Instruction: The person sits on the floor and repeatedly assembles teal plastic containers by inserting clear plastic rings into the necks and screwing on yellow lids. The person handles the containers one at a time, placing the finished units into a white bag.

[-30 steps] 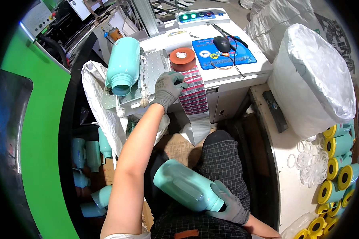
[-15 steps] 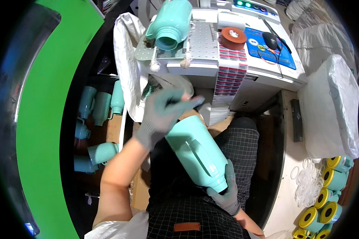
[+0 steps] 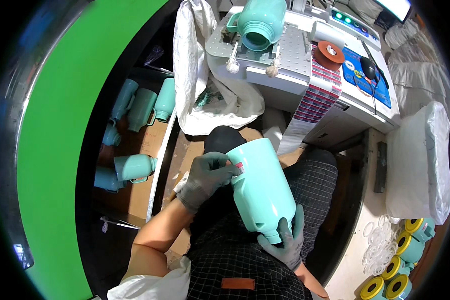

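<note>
A mint-green vacuum flask shell [image 3: 265, 187] lies tilted over my lap, its wide end away from me and its narrow neck toward me. My right hand [image 3: 287, 240] grips the shell at the neck end, fingers wrapped over it. Near the wide end, my left hand [image 3: 207, 177] has its fingers closed at a small red label [image 3: 240, 167] against the shell's left side. Part of the label is covered by the fingertips. The shell's handle faces left, partly in view just below that hand. Both hands wear grey gloves.
Another mint flask shell [image 3: 259, 27] lies on a perforated metal plate [image 3: 297, 52] ahead. A strip of red labels [image 3: 322, 95] hangs off the white machine beside orange tape [image 3: 329, 55]. Several shells [image 3: 135, 167] lie in a box at left. White rings [image 3: 380, 247] and yellow-rimmed pieces [image 3: 410, 247] are at right.
My left hand has come down onto the shell, and a red label now shows there. The shell has turned so its handle faces left. My right hand still holds the neck end.
</note>
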Motion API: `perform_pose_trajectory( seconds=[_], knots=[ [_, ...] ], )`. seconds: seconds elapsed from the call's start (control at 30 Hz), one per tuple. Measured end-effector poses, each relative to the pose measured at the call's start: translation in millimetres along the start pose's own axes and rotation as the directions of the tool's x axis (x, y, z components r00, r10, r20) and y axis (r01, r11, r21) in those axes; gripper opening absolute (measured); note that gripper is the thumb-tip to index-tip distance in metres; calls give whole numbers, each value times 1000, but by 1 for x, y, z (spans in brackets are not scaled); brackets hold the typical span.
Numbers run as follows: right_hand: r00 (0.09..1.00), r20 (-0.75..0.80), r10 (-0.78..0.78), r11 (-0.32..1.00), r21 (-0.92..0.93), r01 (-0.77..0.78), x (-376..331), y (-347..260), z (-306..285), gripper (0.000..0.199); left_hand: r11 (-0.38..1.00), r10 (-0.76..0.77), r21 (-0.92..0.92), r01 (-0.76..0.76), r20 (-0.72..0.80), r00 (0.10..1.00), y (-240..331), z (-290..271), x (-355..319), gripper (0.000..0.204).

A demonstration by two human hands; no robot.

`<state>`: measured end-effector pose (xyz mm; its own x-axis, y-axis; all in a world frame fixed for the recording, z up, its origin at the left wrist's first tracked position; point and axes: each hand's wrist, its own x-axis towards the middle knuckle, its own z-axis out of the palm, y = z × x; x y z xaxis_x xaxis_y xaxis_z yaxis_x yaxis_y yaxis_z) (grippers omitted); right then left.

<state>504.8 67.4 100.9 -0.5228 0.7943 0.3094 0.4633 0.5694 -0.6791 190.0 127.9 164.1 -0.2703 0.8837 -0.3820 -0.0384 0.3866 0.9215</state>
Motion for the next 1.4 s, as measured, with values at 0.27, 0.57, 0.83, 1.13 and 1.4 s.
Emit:
perform_pose_trajectory(
  seconds=[0.27,0.57,0.83,1.13,1.4],
  knots=[
    [811,36,583,539,730,-420,21,-2,-27,104,607,275,794,-42,-160,948,1,-36,42,42],
    [721,-634,278,920,392,-10,106,53,-91,102,-589,741,721,-365,662,111,150,-7,272,60],
    [750,-612,-252,904,-426,-44,225,41,-135,87,-239,923,781,-577,368,115,133,-11,52,45],
    [897,-65,-438,555,-804,212,433,27,-23,78,206,911,614,-762,165,379,48,10,-65,93],
    [981,41,-191,346,-932,106,496,20,38,82,528,776,229,-818,261,574,33,12,-40,68]
  ],
)
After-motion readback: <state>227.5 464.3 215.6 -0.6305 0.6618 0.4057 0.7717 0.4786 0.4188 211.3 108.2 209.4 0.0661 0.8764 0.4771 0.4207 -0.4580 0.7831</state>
